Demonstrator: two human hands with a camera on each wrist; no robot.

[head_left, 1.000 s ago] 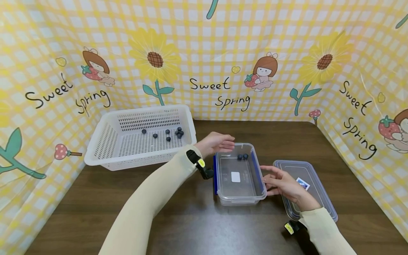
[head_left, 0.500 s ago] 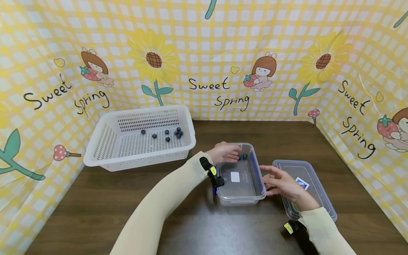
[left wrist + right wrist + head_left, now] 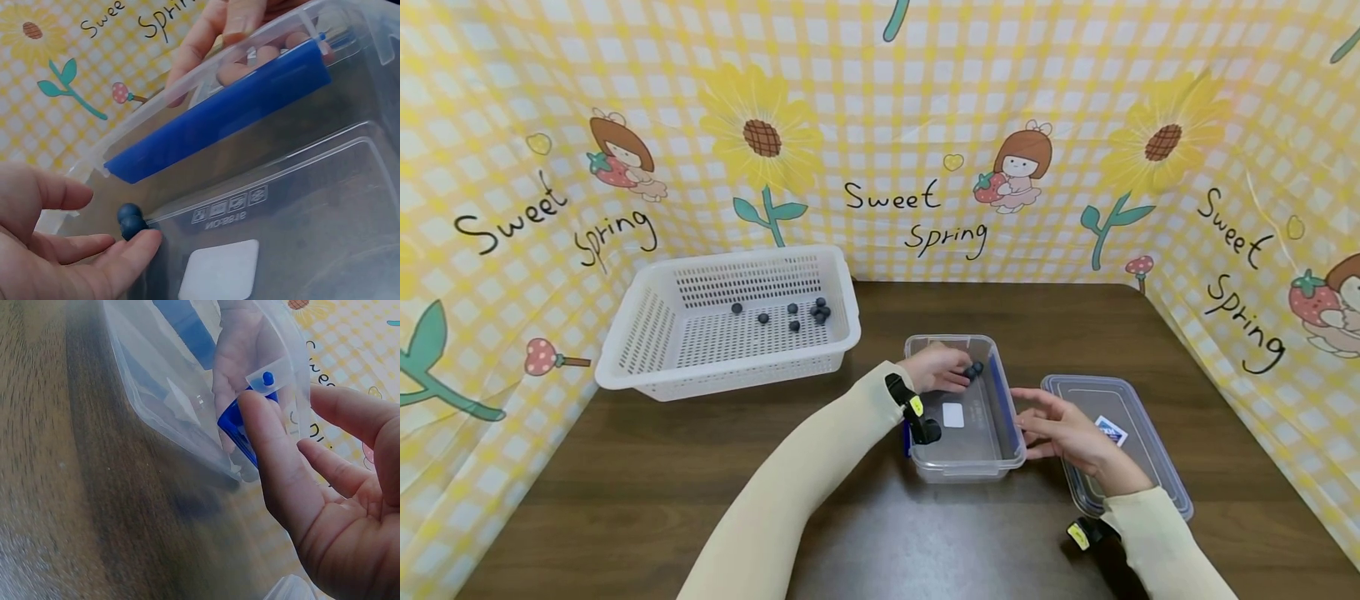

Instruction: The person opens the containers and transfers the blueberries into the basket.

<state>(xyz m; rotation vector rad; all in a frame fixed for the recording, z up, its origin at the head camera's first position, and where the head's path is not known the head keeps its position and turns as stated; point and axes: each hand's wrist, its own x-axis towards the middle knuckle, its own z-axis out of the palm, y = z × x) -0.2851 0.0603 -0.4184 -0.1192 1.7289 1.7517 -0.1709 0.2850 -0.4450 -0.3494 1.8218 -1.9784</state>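
Where two dark blueberries (image 3: 130, 220) lie together at the far end of a clear plastic container (image 3: 964, 460), the left hand (image 3: 937, 367) reaches down inside it. Its fingers (image 3: 128, 251) are loosely spread, one fingertip touching the lower berry while the thumb stays apart above, so the berries are not yet pinched. The container stands on a dark wooden table (image 3: 625, 467), with a blue clip (image 3: 219, 119) along its right wall. The right hand (image 3: 1060, 429) rests against the outside of that wall, fingers straight and relaxed, holding nothing. Just to the right lies the container's clear lid (image 3: 1150, 450), partly beneath the right wrist. To the left, well apart, a white perforated basket (image 3: 647, 333) holds several more blueberries (image 3: 820, 312). A yellow checked backdrop (image 3: 880, 125) with sunflowers surrounds the table.
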